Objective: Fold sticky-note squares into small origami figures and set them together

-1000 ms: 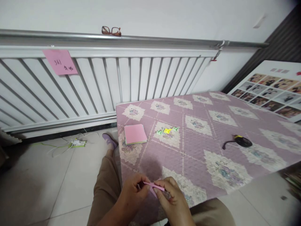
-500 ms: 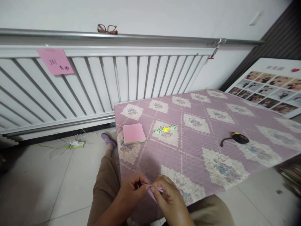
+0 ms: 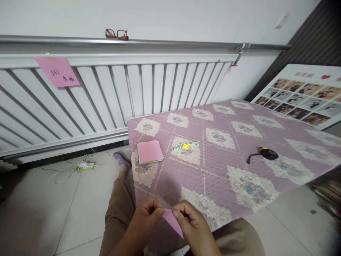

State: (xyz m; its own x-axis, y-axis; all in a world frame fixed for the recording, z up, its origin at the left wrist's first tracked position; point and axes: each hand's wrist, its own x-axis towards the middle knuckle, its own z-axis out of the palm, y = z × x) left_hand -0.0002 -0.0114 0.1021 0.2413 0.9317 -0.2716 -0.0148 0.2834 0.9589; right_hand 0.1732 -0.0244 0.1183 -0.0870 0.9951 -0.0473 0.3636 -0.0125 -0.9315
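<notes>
Between my hands, at the near edge of the table, is a folded pink paper (image 3: 172, 221) with its flat face showing and a corner pointing down. My left hand (image 3: 149, 217) pinches its upper left corner between thumb and fingers. My right hand (image 3: 189, 219) pinches the upper right side, thumb on top. Beyond my left hand lies a square stack of paper (image 3: 150, 152), pink sheet uppermost. To its right sit small folded pieces, a yellow one (image 3: 185, 146) with green ones (image 3: 195, 144) on both sides.
A patterned purple cloth (image 3: 170, 177) covers the table. At the right lies a black object (image 3: 269, 153) with a strap. A photo board (image 3: 298, 99) stands at the far right. Glasses (image 3: 117, 34) rest on the pipe above the radiator (image 3: 157, 85). A power strip (image 3: 84, 166) is on the floor.
The pink paper, seen nearly edge-on before, now shows a broader flat face. My fingertips have moved slightly apart along its top edge. The view has shifted a little.
</notes>
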